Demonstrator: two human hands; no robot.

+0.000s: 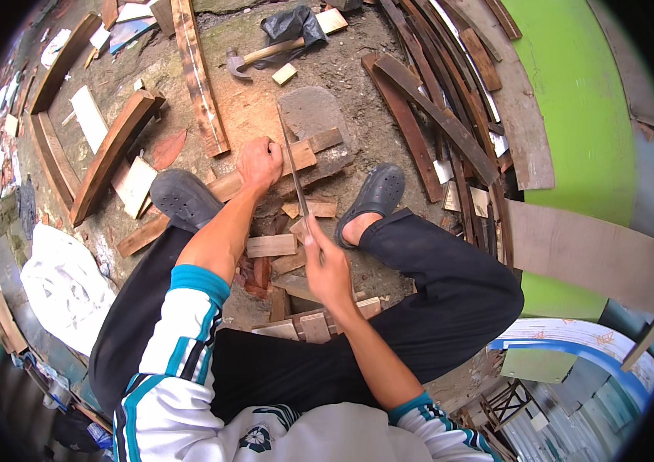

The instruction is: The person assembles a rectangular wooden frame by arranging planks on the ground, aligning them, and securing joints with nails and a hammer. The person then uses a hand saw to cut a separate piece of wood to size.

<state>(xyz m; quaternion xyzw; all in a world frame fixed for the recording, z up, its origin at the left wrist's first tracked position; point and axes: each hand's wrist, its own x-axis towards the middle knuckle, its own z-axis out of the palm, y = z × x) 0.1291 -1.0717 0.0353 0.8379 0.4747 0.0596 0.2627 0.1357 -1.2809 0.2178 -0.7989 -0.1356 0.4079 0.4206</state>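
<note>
My right hand (328, 269) is closed around the handle end of a hand saw, whose narrow blade (293, 163) points away from me and is seen nearly edge-on. The blade crosses a wooden strip (228, 185) close to its far right end. My left hand (260, 163) is closed on that strip, just left of the blade, pressing it down. Under the strip's end lies a dark block (319, 177) beside a flat grey stone (313, 112). Pale sawdust (254, 115) covers the ground beyond my left hand. The saw's handle is mostly hidden by my fingers.
Short cut wood pieces (271, 246) lie between my legs. A claw hammer (265, 55) rests near a black plastic bag (293, 27). Long dark boards (439, 115) are stacked at right, beside a green panel (573, 100). Curved beams (115, 154) and a white sack (65, 285) lie left.
</note>
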